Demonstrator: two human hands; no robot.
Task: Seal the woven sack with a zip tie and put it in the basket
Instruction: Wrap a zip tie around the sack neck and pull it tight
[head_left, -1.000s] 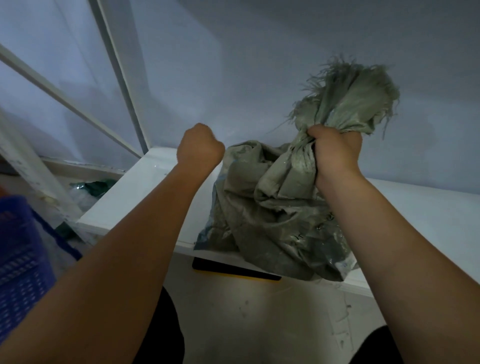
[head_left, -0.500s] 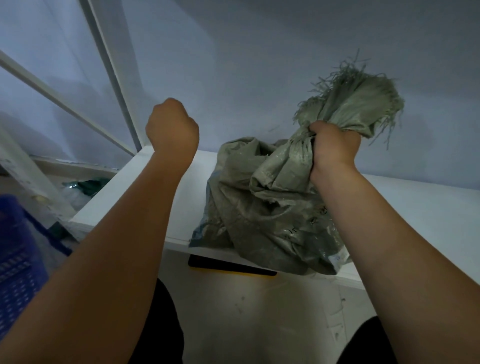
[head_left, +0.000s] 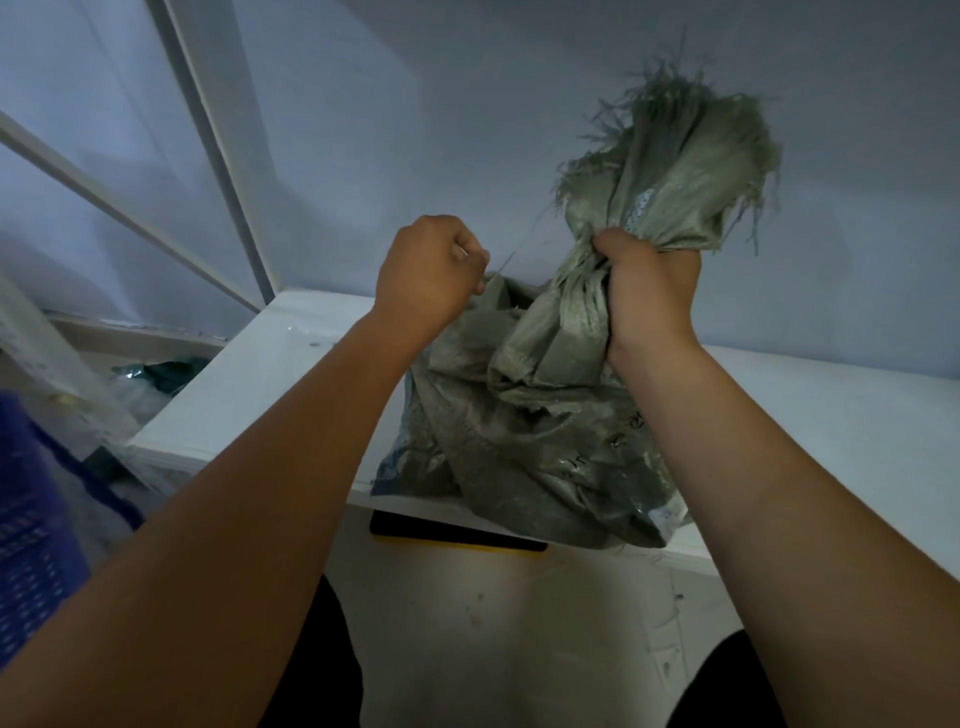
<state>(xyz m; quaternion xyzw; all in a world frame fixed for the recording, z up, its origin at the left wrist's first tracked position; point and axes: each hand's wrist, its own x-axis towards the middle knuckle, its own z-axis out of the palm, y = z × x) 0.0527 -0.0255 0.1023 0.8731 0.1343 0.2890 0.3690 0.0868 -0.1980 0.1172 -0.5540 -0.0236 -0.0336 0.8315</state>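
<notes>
On the white table (head_left: 270, 384), the woven sack (head_left: 545, 441) slumps at the near edge. The right hand (head_left: 644, 296) grips its bunched neck; the left hand (head_left: 426, 275), fisted, pinches a thin strand (head_left: 514, 255). A blue basket (head_left: 26, 519) stands far left, well apart.

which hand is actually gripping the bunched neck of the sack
The right hand: its fingers wrap the woven sack at its gathered neck. The left hand is fisted and only pinches a thin strand beside it.

Left hand (head_left: 426, 275), pinching zip tie (head_left: 511, 255), swings back right and lower, nearer sack (head_left: 545, 415) neck, right hand (head_left: 644, 291).
</notes>
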